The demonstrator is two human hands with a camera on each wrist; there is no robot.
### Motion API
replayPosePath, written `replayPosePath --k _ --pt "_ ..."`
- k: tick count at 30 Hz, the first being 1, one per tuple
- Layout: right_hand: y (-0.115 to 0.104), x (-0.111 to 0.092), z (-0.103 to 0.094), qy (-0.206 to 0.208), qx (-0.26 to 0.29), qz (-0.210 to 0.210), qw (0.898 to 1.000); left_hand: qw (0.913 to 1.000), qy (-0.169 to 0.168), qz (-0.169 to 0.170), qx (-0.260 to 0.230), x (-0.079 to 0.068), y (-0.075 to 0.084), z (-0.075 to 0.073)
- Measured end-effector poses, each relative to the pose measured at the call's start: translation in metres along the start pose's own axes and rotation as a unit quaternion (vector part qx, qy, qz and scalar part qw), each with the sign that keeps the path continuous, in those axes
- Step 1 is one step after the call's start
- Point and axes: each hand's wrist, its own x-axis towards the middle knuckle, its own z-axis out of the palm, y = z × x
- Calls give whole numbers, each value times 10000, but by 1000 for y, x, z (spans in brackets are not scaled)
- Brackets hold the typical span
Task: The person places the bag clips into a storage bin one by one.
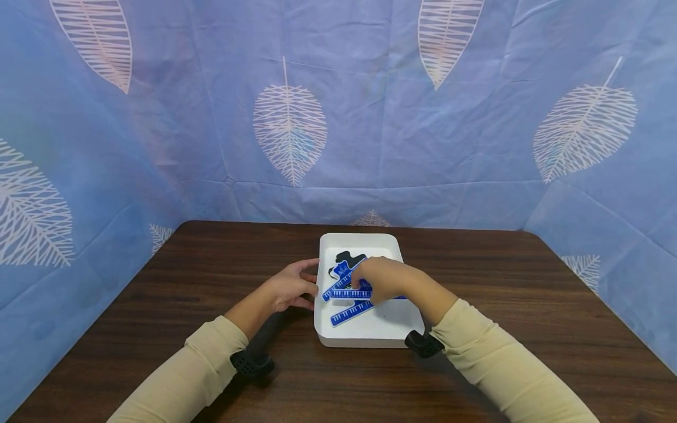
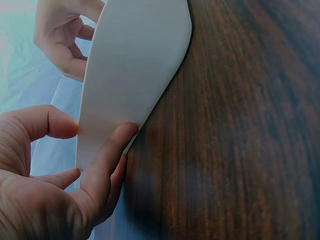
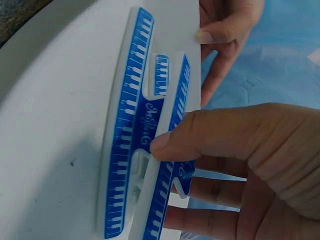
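A shallow white tray (image 1: 386, 326) holds several blue clips printed with white piano keys. My right hand (image 1: 381, 279) reaches into it and pinches one keyboard-print clip (image 3: 181, 102), thumb on its edge and fingers on the far side. Beside that lies another blue clip (image 3: 122, 145), slanted on the tray floor, with white lettering on its middle part. A further blue clip (image 1: 342, 270) and a black piece (image 1: 346, 257) are partly hidden behind my right hand. At the tray's left side, my left hand (image 1: 291, 286) touches the outer wall and rim with its fingertips.
The tray rests on a dark brown wooden table (image 1: 254, 252). Blue cloth with white leaf prints (image 1: 359, 117) hangs behind and at both sides. A black wrist device (image 1: 423, 343) at the right sleeve sits beside the tray's near right corner.
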Motion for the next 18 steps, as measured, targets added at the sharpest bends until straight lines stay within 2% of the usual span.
replayPosePath --k 10,18 --pt "-5 1 1 33 -152 26 9999 10000 64 19 -22 2 -1 0" --pt "-4 -1 3 121 -38 30 9999 10000 2 48 -32 3 -2 0"
